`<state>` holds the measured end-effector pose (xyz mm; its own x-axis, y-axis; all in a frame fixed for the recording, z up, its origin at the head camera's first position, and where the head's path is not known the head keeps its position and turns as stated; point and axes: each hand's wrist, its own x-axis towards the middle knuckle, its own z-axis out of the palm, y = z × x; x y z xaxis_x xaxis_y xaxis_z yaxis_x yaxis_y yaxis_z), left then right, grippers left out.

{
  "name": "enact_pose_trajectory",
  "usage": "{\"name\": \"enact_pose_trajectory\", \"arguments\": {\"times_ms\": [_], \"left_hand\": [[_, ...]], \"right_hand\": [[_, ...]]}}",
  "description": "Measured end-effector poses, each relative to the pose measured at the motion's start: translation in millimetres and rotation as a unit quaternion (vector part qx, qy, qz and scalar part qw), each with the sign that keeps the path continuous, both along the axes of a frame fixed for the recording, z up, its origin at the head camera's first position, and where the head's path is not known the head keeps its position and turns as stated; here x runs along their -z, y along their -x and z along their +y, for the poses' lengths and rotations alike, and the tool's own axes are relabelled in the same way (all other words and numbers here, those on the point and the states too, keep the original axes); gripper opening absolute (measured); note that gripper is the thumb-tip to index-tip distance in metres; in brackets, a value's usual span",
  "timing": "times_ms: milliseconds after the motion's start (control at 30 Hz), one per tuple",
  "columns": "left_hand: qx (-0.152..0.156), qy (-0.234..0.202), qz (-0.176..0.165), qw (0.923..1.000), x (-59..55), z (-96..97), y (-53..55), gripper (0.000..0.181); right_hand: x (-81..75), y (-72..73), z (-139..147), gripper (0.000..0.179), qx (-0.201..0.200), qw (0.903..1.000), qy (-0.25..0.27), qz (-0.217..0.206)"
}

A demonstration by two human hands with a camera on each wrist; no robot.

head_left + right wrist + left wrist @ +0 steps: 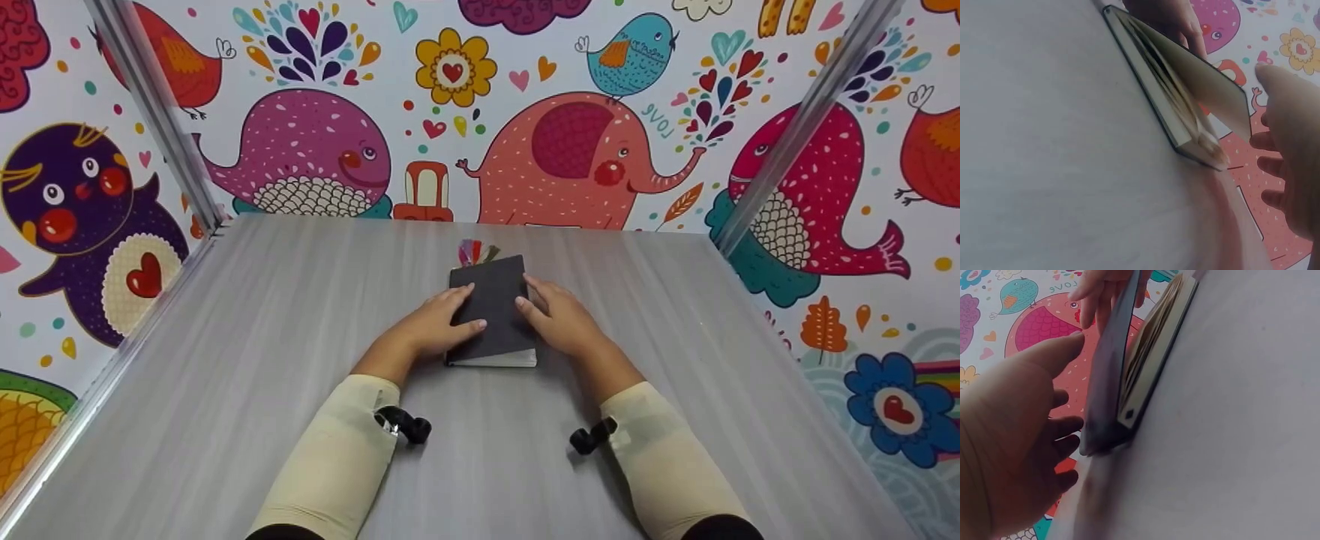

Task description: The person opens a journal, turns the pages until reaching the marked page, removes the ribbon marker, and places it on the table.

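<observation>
A black hardcover notebook [491, 307] lies on the table, its front cover lifted partway at the right side. Cream pages [1165, 84] show under the raised cover in the right wrist view. Colourful ribbon-like strips [477, 252] stick out past its far end. My left hand [435, 322] is at the spine side, thumb and forefinger relaxed over the cover's left part. On the other side, my right hand [559, 315] has its fingertips right at the cover's free edge, fingers loosely spread. Neither hand is curled round the notebook.
The grey wood-grain table [300, 300] extends around the notebook. Behind it rises a wall [442, 135] printed with cartoon animals, with metal posts [161, 112] at the corners. Black camera mounts [405, 424] are strapped to both cream-sleeved wrists.
</observation>
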<state>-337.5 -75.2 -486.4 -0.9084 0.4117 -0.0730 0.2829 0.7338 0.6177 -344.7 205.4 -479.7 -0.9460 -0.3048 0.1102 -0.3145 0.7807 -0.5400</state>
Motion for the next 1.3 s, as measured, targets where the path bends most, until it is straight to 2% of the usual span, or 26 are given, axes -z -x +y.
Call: {"name": "enact_pose_trajectory", "arguments": {"times_ms": [133,300,533,767,1000,1167,1300], "left_hand": [[-0.010,-0.028,0.021,0.9993,-6.0,1.8,-0.9,0.090],[-0.024,-0.054,0.067,0.9960,-15.4,5.1,-2.6,0.085],[-0.022,-0.086,0.126,0.9880,-32.1,12.6,-11.3,0.080],[0.001,-0.082,0.157,0.9842,-46.8,24.2,-22.2,0.082],[0.016,-0.081,0.184,0.9796,-51.5,28.0,-26.2,0.087],[0.025,-0.088,0.187,0.9781,-53.2,27.4,-27.6,0.086],[0.022,-0.096,0.185,0.9778,-56.2,25.6,-28.3,0.078]], "right_hand": [[-5.8,-3.3,-2.8,0.068,-0.001,0.9982,0.058,0.009],[-12.1,-7.9,-7.7,0.060,-0.017,0.9914,0.128,0.020],[-14.4,-10.9,-17.2,0.059,-0.086,0.9744,0.203,0.042],[-14.6,-15.8,-24.0,0.064,-0.153,0.9661,0.206,0.028],[-13.6,-20.3,-32.3,0.068,-0.176,0.9659,0.189,0.019],[-15.3,-24.8,-38.9,0.069,-0.199,0.9649,0.171,0.003],[-16.2,-26.8,-41.2,0.069,-0.200,0.9662,0.163,-0.009]]}}
